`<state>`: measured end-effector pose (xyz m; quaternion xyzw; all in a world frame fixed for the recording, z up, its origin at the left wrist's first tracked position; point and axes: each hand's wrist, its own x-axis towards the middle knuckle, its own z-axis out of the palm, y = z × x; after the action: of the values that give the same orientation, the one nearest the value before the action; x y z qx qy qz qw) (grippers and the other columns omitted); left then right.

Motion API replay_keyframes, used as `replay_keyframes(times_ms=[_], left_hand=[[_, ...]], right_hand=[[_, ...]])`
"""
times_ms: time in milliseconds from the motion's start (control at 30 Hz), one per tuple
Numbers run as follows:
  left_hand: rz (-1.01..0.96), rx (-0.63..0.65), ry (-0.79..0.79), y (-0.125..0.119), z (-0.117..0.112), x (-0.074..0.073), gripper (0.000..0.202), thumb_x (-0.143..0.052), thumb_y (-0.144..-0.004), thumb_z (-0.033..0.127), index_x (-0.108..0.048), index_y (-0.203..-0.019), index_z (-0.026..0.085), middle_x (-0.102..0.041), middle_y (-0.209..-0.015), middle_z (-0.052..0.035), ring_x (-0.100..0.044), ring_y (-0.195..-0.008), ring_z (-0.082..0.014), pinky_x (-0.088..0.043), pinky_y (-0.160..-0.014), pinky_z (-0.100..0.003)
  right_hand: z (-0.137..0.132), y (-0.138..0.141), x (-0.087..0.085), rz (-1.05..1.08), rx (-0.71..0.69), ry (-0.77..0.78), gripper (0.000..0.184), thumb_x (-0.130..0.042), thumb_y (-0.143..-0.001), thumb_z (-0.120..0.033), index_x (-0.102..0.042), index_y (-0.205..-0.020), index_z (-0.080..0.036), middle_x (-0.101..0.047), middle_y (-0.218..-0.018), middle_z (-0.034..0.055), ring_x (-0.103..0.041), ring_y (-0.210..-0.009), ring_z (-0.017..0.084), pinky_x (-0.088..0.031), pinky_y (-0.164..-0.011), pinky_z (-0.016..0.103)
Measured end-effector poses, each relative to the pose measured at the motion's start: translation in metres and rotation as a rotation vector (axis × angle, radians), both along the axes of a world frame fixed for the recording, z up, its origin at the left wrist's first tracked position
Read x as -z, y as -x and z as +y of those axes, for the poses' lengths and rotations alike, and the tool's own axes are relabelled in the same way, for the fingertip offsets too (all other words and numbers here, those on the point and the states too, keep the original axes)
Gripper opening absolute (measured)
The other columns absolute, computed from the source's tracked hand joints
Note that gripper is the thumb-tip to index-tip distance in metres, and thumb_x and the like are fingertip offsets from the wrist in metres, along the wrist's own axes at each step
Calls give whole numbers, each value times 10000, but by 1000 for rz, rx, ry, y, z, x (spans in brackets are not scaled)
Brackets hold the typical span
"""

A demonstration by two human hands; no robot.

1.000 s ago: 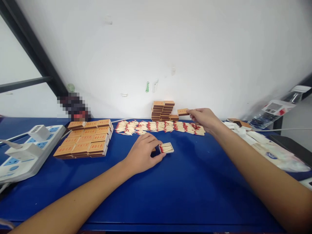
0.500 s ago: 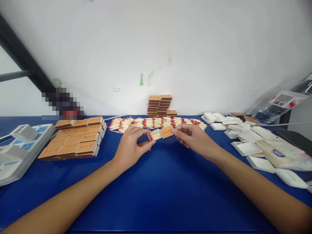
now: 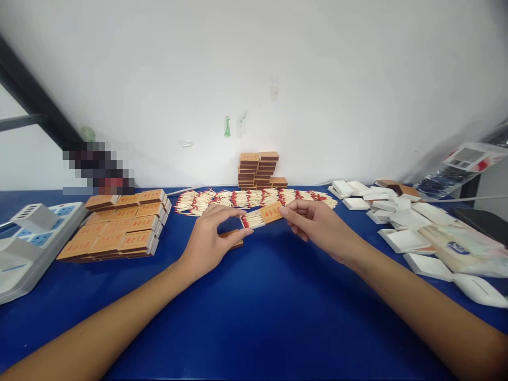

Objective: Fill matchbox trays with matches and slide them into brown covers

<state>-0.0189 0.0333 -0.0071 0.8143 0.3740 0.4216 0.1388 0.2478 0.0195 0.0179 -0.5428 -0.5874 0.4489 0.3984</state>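
Between thumb and fingers, my left hand [image 3: 212, 235] grips a white matchbox tray [image 3: 253, 218] filled with red-tipped matches. My right hand [image 3: 313, 225] pinches the orange matchbox sleeve [image 3: 271, 212] by its right end. The tray's right part sits inside the sleeve, while its left part with the match heads sticks out. Under my left hand an orange matchbox piece [image 3: 234, 241] lies on the blue table, partly hidden. Just behind both hands, bundles of loose matches [image 3: 206, 198] lie in a row.
Stacked matchboxes [image 3: 119, 225] stand on the left beside a white power strip [image 3: 47, 243]. More matchbox sleeves [image 3: 257, 169] are piled against the wall. At right lie white empty trays [image 3: 400, 241], a tissue pack [image 3: 460, 246] and a clear plastic bottle [image 3: 448, 174].
The tray and sleeve have come slightly closer together, with a little less of the tray showing. Both hands keep their hold; the view has shifted slightly.
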Motion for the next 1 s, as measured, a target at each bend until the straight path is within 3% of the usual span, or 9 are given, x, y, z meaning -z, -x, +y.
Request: replay_keyframes(times_ms=[200, 733, 1000], left_hand=[[-67, -2, -5, -1, -1, -4, 252, -861, -913, 342, -771, -1134, 260, -798, -1151, -37, -706, -1106, -258, -551, -1020, -453], [-49, 19, -64, 1, 0, -7, 270, -878, -895, 337, -783, -1128, 238, -801, -1139, -56, -712, -1087, -262, -543, -994, -429], [-39, 40, -45, 2, 4, -3, 276, -870, -903, 344, -791, -1148, 246, -800, -1162, -64, -713, -1102, -269, -534, -1016, -443]], right_hand=[[0, -1, -1, 36, 8, -8, 560, -844, -746, -733, -636, -751, -213, -589, -667, -20, -499, -558, 114, -382, -487, 254], [-2, 0, -2, -3, -118, -153, 560, -688, -911, -754, -552, -762, -231, -591, -633, -31, -509, -533, 118, -411, -530, 276], [-1, -2, 2, -67, -139, -154, 561, -625, -942, -774, -565, -803, -234, -604, -676, -25, -535, -549, 128, -429, -557, 290]])
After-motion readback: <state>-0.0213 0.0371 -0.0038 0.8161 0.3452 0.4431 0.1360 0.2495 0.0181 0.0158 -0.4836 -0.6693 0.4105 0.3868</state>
